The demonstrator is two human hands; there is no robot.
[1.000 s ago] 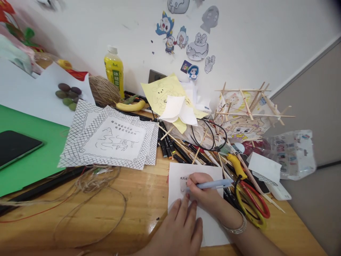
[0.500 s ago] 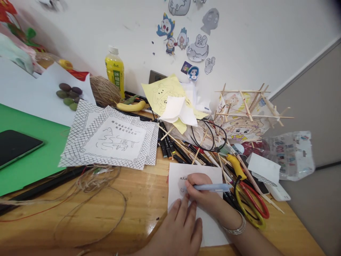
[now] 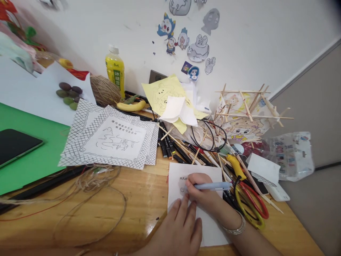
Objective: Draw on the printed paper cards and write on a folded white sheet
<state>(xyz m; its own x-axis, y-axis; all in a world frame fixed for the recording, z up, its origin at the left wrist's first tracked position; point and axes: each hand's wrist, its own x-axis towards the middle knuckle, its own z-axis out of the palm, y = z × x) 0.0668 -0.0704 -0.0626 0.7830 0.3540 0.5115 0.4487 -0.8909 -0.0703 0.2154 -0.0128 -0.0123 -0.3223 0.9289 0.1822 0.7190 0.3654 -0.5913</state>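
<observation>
My right hand (image 3: 204, 193) is closed round a light blue pen (image 3: 213, 186), whose tip rests on a small white sheet of paper (image 3: 177, 177) on the wooden table (image 3: 141, 199). A few written characters and a drawn line show near the pen tip. My left hand (image 3: 179, 229) lies flat on the lower part of the same sheet, fingers stretched out, holding it down. A silver bracelet (image 3: 236, 227) sits on my right wrist.
A pile of black markers and wooden sticks (image 3: 183, 145) lies just behind the sheet. Red and yellow scissors (image 3: 252, 206) are to the right. Patterned papers (image 3: 112, 138), twine (image 3: 93, 185), a green mat (image 3: 32, 156) with a phone (image 3: 13, 144), a yellow bottle (image 3: 114, 69) and a stick frame (image 3: 247, 110) surround it.
The pen and my right hand shifted very slightly to the left on the sheet. My left hand has stayed in place.
</observation>
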